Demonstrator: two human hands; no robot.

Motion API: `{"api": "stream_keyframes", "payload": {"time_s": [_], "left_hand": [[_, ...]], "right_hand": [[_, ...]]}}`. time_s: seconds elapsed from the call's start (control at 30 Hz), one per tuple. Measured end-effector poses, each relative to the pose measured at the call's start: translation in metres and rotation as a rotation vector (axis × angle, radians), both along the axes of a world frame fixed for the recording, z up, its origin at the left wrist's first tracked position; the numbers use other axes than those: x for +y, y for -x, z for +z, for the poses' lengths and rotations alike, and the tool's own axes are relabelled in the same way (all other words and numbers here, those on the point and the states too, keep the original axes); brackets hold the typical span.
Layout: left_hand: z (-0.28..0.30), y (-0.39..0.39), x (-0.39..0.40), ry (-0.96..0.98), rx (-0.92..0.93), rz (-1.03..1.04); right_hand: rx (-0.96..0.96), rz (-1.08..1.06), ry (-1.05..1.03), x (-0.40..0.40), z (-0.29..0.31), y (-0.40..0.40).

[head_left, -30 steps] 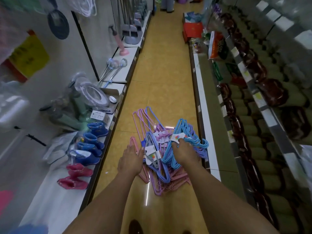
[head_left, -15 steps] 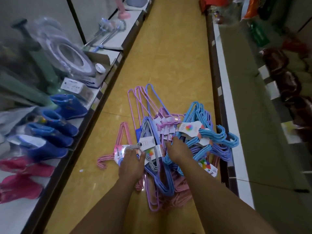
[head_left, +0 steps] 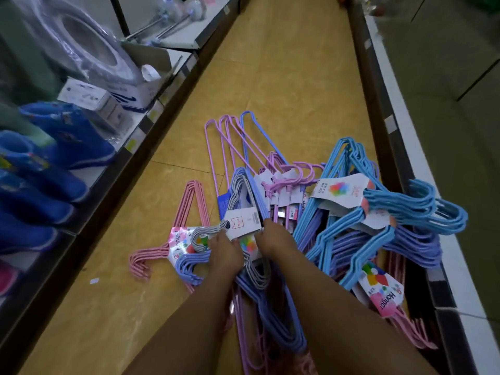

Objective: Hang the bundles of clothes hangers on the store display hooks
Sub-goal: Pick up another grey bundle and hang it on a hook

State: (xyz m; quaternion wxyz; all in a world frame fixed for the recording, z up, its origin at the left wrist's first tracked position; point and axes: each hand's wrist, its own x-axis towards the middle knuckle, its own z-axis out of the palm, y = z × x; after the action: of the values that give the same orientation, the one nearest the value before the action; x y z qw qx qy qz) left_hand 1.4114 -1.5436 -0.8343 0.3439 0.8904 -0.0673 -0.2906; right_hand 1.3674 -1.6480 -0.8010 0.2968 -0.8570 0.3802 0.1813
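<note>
Head view shows both hands (head_left: 226,251) (head_left: 273,239) gripping a grey hanger bundle (head_left: 240,201) off the floor pile (head_left: 373,220), nothing hung yet.

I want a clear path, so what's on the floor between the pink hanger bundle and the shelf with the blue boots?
In the head view, only bare yellow floor separates the pink hanger bundle from the blue boots' shelf.

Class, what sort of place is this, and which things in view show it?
Probably a shop aisle: labelled hanger bundles piled on the floor, blue boots lined up on a low shelf.
</note>
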Motion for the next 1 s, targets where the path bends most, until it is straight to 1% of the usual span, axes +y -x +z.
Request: {"api": "stream_keyframes", "payload": {"time_s": [0.07,0.17,0.23,0.3,0.33,0.37,0.47,0.63,0.7,0.77,0.87,1.0], "left_hand": [[-0.009,-0.001,-0.003,0.064,0.066,0.1],[-0.015,-0.001,-0.009,0.185,0.239,0.317],[-0.022,-0.001,-0.015,0.269,0.339,0.42],[-0.042,-0.003,-0.019,0.31,0.369,0.481],[-0.05,-0.005,-0.02,0.306,0.343,0.492],[-0.045,-0.004,-0.018,0.275,0.302,0.487],[-0.015,-0.002,-0.011,0.152,0.16,0.449],[0.002,-0.011,-0.007,-0.044,0.146,0.332],[0.009,-0.014,-0.004,-0.108,0.089,0.337],[0.02,-0.015,0.002,-0.118,-0.018,0.325],[0.051,-0.015,0.015,-0.148,-0.187,0.211],[0.126,-0.014,0.031,-0.175,-0.345,0.069]], "right_hand": [[0.001,-0.011,0.014,0.003,-0.005,-0.003],[-0.001,-0.036,0.015,0.008,-0.008,-0.005],[-0.012,-0.056,0.011,0.011,-0.01,-0.006],[-0.022,-0.079,0.006,0.014,-0.01,-0.007],[-0.02,-0.081,0.006,0.016,-0.009,-0.009],[-0.017,-0.077,0.009,0.016,-0.008,-0.01],[-0.034,-0.042,0.016,0.015,-0.003,-0.015],[-0.042,0.056,0.012,0.007,0.005,-0.017],[-0.011,0.103,0.046,0.004,0.009,-0.017],[-0.005,0.134,0.092,0.001,0.02,-0.02],[-0.048,0.18,0.21,-0.002,0.051,-0.025],[0.006,0.257,0.299,-0.001,0.123,-0.029]]}}
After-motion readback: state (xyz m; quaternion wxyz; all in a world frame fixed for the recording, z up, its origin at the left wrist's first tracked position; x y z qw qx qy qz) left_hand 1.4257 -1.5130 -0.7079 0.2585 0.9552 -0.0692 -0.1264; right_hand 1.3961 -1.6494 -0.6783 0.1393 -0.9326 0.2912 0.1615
